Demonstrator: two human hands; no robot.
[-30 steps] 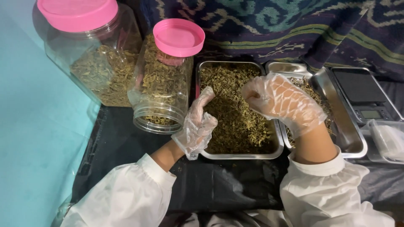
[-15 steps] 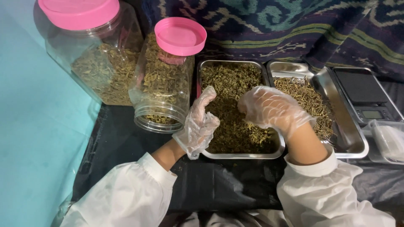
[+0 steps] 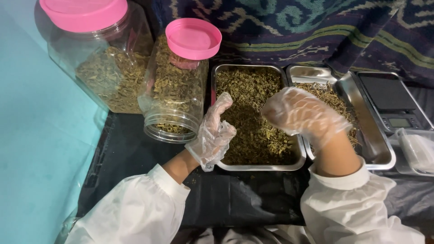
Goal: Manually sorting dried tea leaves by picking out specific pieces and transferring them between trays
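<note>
Black-covered table (image 3: 135,158) against a patterned cloth (image 3: 316,27), turquoise surface to the left. Steel tray (image 3: 257,167) of dried green leaves (image 3: 248,95), rectangular, long axis running away from the person, centre of table. Left hand (image 3: 212,133), gloved, fingers pressed together, edge-on against the tray's left rim. Right hand (image 3: 300,113), gloved, fingers curled in over the leaves; whether it pinches any, cannot tell. Second tray (image 3: 382,156) of dried stems to the right, touching the first. Two pink-lidded jars (image 3: 176,90) (image 3: 99,58) at left. Scale (image 3: 391,101) far right.
</note>
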